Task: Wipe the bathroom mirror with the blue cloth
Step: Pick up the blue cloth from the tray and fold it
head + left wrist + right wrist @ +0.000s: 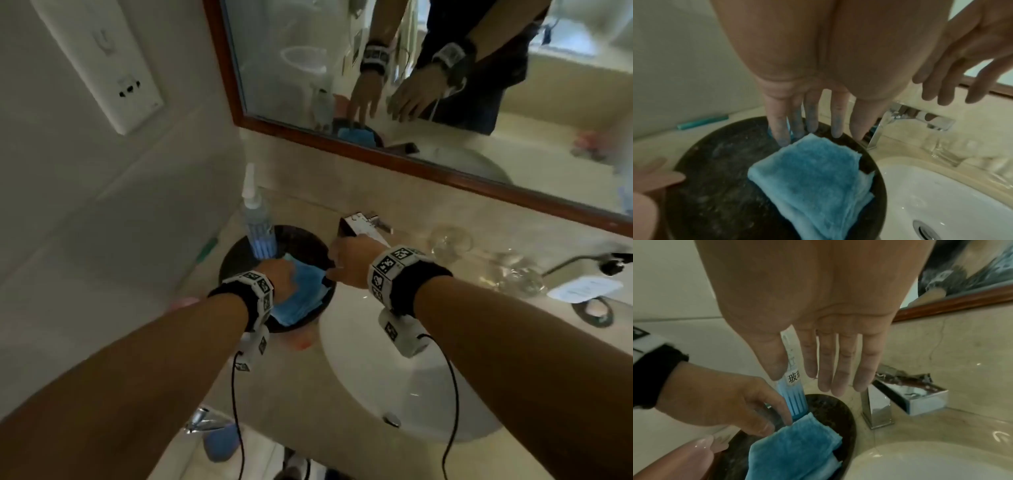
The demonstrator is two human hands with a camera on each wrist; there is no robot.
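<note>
The fingers of the left hand are straight and slightly spread, pointing down at the far corner of the blue cloth; the tips sit right at its edge, and whether they actually press the fabric cannot be told. Nothing is gripped. The right hand is likewise open, its fingers extended and relaxed, hovering above the rim of the dark round tray without holding anything. The cloth lies folded in layers inside that tray, filling its half toward 4 o'clock in the head view. At the tray's 12 o'clock edge stands a clear spray bottle with a blue-striped label, upright, just beyond the left fingertips. Toward 3 o'clock of the tray, a chrome faucet sits on the beige countertop, and the white sink basin spreads out at 5 o'clock, its drain visible. Further to 3 o'clock lie clear glasses, tipped on their sides. A pink object sits against the tray's near left rim. The mirror, in a brown wooden frame, hangs above the counter at 1 o'clock and reflects both hands. A white wall plate is mounted at 10 o'clock.
</note>
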